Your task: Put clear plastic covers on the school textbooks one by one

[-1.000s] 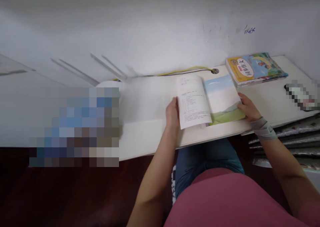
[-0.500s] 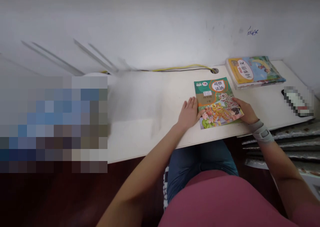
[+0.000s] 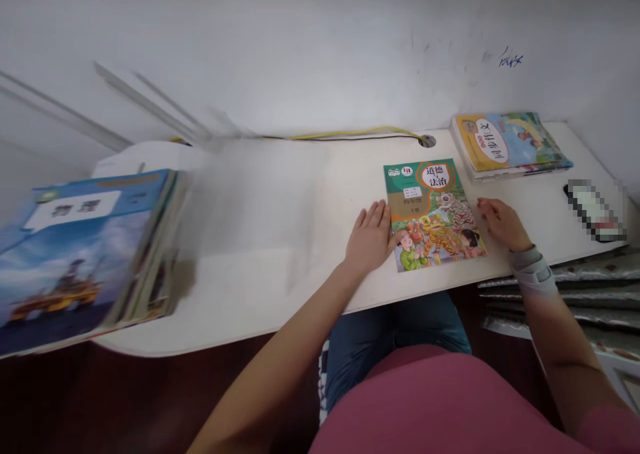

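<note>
A green textbook (image 3: 430, 207) with lion dancers on its cover lies flat on the white table, closed. My left hand (image 3: 369, 241) rests flat at its left side, fingers stretched out and the thumb touching the cover's edge. Just right of the book, with a small gap, is my right hand (image 3: 503, 224); its fingers are loosely bent and hold nothing. A grey band circles the right wrist.
Behind the right hand is a stack of books (image 3: 510, 144) with a yellow and blue cover. A phone (image 3: 595, 207), partly pixelated, lies at the right. Blue-covered physics books (image 3: 85, 254) are piled far left. Cables run along the wall to a hole (image 3: 427, 141) in the table (image 3: 260, 241).
My right hand has let go of the textbook's right edge and moved slightly right. The book now lies flat, a little nearer to me. My view has shifted left.
</note>
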{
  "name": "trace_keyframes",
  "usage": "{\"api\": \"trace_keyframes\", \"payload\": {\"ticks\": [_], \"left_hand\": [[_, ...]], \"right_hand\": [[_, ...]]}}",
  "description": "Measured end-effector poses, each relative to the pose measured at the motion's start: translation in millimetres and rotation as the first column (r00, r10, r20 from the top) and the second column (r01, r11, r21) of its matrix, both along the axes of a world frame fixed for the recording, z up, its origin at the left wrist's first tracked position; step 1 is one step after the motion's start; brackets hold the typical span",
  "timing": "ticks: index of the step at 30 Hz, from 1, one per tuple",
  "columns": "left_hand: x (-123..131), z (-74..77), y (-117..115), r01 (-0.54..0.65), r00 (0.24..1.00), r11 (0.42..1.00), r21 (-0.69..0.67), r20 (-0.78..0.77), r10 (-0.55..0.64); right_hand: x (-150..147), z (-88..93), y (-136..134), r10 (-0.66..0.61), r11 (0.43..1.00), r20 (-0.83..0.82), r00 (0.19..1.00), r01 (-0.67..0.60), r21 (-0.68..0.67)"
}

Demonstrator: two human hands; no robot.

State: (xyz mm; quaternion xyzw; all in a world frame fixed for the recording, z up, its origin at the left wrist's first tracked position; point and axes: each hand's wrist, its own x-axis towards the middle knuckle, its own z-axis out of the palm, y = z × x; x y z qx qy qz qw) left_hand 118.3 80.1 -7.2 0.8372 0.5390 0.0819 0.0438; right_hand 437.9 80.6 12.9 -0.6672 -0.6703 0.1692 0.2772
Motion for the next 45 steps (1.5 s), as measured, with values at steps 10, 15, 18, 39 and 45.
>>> {"api": "trace_keyframes", "payload": {"ticks": [10,15,18,39,45], "left_hand": [[-2,0.2,1,0.011,0.999,1.0,-0.018,0.039,-0.01],[-2,2.0,1,0.012,0.999,0.999,-0.029,0.042,-0.011],[3,3.0,-2,0.025,0.999,0.999,-0.039,0.048,-0.023],[-75,9.5,-18,-0.16,0.977,0.986,-0.036,0.14,0.163],[-71,12.4,-19,-0.205,0.963,0.978,-0.031,0.174,0.207]], "right_hand": [[-24,3.5,-7,0.098,0.993,0.319,0.943,-0.113,0.026],[-35,27.0,-10,0.241,0.964,0.117,0.963,-0.251,0.083],[-57,42.0,-6,0.43,0.897,0.037,0.902,-0.432,0.094],[-201,24.0,-10,0.408,0.86,0.482,0.775,-0.503,0.081],[-225,19.9,-10,0.4,0.862,0.482,0.78,-0.499,0.092]]}}
